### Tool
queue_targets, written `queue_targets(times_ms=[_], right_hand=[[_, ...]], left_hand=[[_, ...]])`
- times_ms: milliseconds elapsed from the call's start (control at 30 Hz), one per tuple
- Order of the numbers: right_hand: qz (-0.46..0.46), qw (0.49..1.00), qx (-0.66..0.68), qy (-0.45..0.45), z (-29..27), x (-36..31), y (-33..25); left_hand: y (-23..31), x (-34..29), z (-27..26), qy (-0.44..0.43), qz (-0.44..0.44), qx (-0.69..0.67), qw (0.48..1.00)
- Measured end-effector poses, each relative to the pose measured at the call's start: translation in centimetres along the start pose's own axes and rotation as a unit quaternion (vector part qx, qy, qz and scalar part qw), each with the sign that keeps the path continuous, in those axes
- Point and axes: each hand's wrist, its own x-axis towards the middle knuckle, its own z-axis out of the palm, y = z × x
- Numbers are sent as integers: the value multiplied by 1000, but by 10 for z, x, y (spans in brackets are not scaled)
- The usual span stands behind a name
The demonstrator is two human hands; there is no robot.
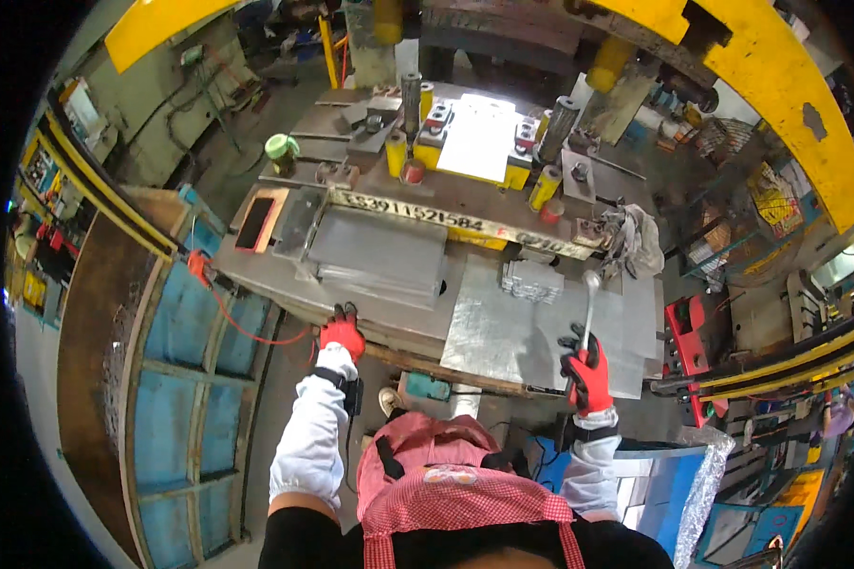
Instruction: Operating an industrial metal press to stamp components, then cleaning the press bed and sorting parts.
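- Head view: my right hand (588, 372), in a red and black glove, is closed around the handle of a thin metal rod (589, 305), its rounded tip up over the flat sheet (503, 332) near the press table's (370, 313) front right edge.
- My left hand (342, 332), fingers curled, grips the table's front edge.
- A stack of sheets (375, 251) lies at front left and a small pile of cut pieces (531, 280) mid-table; by my judgement much stock remains unworked.
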Motion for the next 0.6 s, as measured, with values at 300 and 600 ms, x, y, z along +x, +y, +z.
queue_targets(times_ms=[300,600], right_hand=[[-77,984,17,-160,110,245,-75],[-327,915,-173,-158,121,248,-93]], left_hand=[[51,-9,-88,-126,51,-149,979],[169,166,-120,-207,135,-792,559]])
